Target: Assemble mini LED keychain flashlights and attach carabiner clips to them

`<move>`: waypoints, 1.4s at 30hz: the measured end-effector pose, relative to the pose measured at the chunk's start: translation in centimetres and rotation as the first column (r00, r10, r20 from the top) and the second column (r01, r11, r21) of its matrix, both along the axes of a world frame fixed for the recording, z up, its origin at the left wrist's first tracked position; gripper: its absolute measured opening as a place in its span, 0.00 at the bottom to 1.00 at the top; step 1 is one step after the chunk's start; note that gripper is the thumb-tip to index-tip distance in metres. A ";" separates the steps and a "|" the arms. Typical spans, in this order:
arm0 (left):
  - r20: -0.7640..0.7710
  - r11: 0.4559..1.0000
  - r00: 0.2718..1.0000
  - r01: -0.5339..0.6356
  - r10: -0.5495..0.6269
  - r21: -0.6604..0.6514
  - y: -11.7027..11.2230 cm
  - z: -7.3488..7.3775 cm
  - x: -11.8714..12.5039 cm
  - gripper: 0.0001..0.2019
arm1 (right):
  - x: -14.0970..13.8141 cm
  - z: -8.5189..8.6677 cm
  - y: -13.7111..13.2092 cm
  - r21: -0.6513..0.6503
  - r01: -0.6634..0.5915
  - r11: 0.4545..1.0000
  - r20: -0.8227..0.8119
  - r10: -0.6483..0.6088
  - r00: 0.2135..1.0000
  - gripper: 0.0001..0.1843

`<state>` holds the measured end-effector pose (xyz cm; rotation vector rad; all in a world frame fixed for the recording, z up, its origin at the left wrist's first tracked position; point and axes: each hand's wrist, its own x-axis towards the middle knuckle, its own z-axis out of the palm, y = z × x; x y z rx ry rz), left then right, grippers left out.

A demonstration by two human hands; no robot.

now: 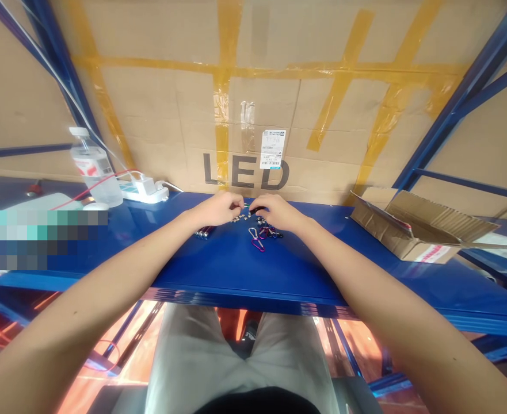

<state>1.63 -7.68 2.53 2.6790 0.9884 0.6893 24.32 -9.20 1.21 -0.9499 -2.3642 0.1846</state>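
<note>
Both my hands rest on the blue shelf [236, 270] near its far edge, fingertips almost meeting. My left hand [221, 208] is closed in a pinch on a small part too tiny to name. My right hand [277, 211] is closed on a small dark cylindrical piece that points towards the left hand. Between and below the hands lie several small silver metal pieces [241, 218]. A few carabiner clips [259, 237], pink, purple and silver, lie just in front of the right hand. Two thin metal sticks [204, 232] lie by the left wrist.
A plastic water bottle [95, 169] and a white power strip [145, 190] with red cable stand at the back left. An open cardboard box [412, 230] sits at the right. A large taped carton marked LED [253, 115] forms the back wall. Blue rack uprights frame both sides.
</note>
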 end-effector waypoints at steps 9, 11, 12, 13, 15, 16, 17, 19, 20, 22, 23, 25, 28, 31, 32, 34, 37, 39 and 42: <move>-0.204 0.981 0.977 0.025 -0.065 -0.195 0.1 -0.1 -0.5 0.10 | -3.1 0.6 -1.2 0.184 -0.099 0.978 0.536 -0.016 0.844 0.20; -0.223 0.978 0.973 0.009 -0.057 -0.207 0.0 -0.2 -0.3 0.11 | -3.0 0.8 -1.2 0.208 -0.109 0.972 0.553 -0.025 0.833 0.20; -0.227 0.977 0.973 -0.003 -0.047 -0.212 0.0 -0.2 -0.3 0.12 | -2.9 0.8 -1.2 0.220 -0.109 0.969 0.555 -0.033 0.831 0.20; -0.231 0.976 0.972 -0.014 -0.038 -0.219 0.0 -0.2 -0.2 0.12 | -2.7 0.9 -1.2 0.227 -0.109 0.968 0.553 -0.035 0.833 0.20; -0.245 0.970 0.969 -0.035 -0.025 -0.239 -0.1 -0.1 -0.2 0.12 | -2.5 0.8 -1.1 0.212 -0.132 0.968 0.550 -0.006 0.835 0.20; -0.249 0.967 0.968 -0.045 -0.019 -0.250 -0.1 -0.1 -0.2 0.12 | -2.5 0.7 -1.1 0.198 -0.152 0.968 0.547 0.019 0.837 0.21; -0.251 0.964 0.968 -0.053 -0.014 -0.259 -0.2 0.0 -0.2 0.12 | -2.5 0.5 -1.0 0.190 -0.170 0.967 0.538 0.042 0.842 0.22; -0.250 0.960 0.968 -0.065 -0.006 -0.273 -0.3 0.1 -0.3 0.11 | -2.6 0.3 -0.8 0.188 -0.189 0.964 0.507 0.069 0.859 0.23; -0.249 0.959 0.969 -0.067 -0.004 -0.277 -0.3 0.1 -0.3 0.11 | -2.7 0.2 -0.8 0.185 -0.187 0.965 0.493 0.074 0.867 0.24; -0.249 0.958 0.968 -0.064 -0.008 -0.280 -0.2 0.1 -0.3 0.10 | -2.7 0.2 -0.7 0.154 -0.166 0.974 0.473 0.075 0.878 0.24; -0.250 0.958 0.968 -0.060 -0.012 -0.280 -0.2 0.0 -0.4 0.10 | -2.7 0.2 -0.6 0.135 -0.146 0.980 0.459 0.069 0.886 0.24; -0.253 0.959 0.967 -0.059 -0.014 -0.277 0.0 -0.1 -0.4 0.10 | -2.2 0.3 -0.5 0.116 -0.093 0.989 0.403 0.039 0.915 0.23; -0.220 0.969 0.975 -0.076 0.023 -0.236 0.1 -0.5 -0.2 0.14 | -1.0 0.6 -0.1 0.090 0.000 0.996 0.248 -0.022 0.969 0.19; -0.166 0.986 0.986 -0.039 0.012 -0.162 0.0 -0.9 0.4 0.14 | 0.5 0.7 0.5 -0.100 0.136 0.986 0.014 -0.135 0.991 0.17; -0.164 0.989 0.986 -0.010 -0.014 -0.145 -0.1 -1.0 0.6 0.13 | 1.0 0.7 0.7 -0.174 0.164 0.971 -0.043 -0.174 0.984 0.17; -0.181 0.990 0.981 0.042 -0.067 -0.136 -0.2 -1.0 1.1 0.10 | 1.5 0.6 1.0 -0.259 0.190 0.947 -0.096 -0.221 0.970 0.15; -0.211 0.988 0.973 0.060 -0.090 -0.143 -0.5 -0.9 1.4 0.07 | 1.7 0.7 1.0 -0.334 0.160 0.929 -0.144 -0.218 0.965 0.11; -0.211 0.990 0.975 0.045 -0.073 -0.134 -0.7 -0.7 1.4 0.06 | 1.5 0.8 0.8 -0.397 0.099 0.913 -0.202 -0.192 0.960 0.09; -0.166 0.981 0.985 0.005 -0.038 -0.192 -1.0 -0.6 1.2 0.03 | 1.4 0.9 0.4 -0.475 -0.017 0.880 -0.308 -0.148 0.940 0.07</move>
